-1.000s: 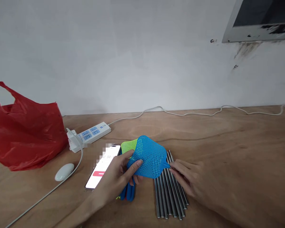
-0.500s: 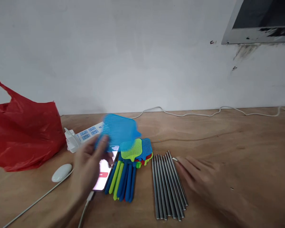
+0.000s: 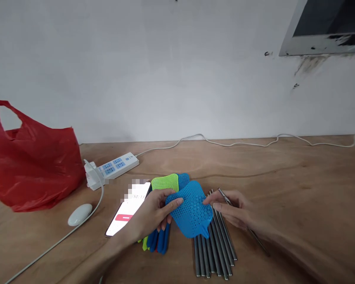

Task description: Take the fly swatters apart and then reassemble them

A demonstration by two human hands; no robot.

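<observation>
Bottom centre of the frame there's a bunch of metal rods (image 3: 214,252) lying side by side on the wooden table (image 3: 298,189). Just left of them sits a pile of fly swatter heads (image 3: 161,236) in blue and green, with a green mesh head (image 3: 165,182) poking out at the top of the pile.

The left hand (image 3: 152,217) comes in from the lower left and pinches the blue swatter head (image 3: 191,211) by its left edge – thumb on top, fingers curled under. That head hangs just over the top end of the rods, neck pointing down toward the camera. The right hand (image 3: 239,211) reaches in from the lower right, fingers closed around a single rod (image 3: 242,223) – its fingertips touch the right edge of the blue head.

Left of the hands lies a lit phone (image 3: 128,213), then a white mouse (image 3: 79,213). Further back, a white power strip (image 3: 112,167) and, at the left edge, a red plastic bag (image 3: 32,165). A white cable (image 3: 254,142) runs along the foot of the wall.
</observation>
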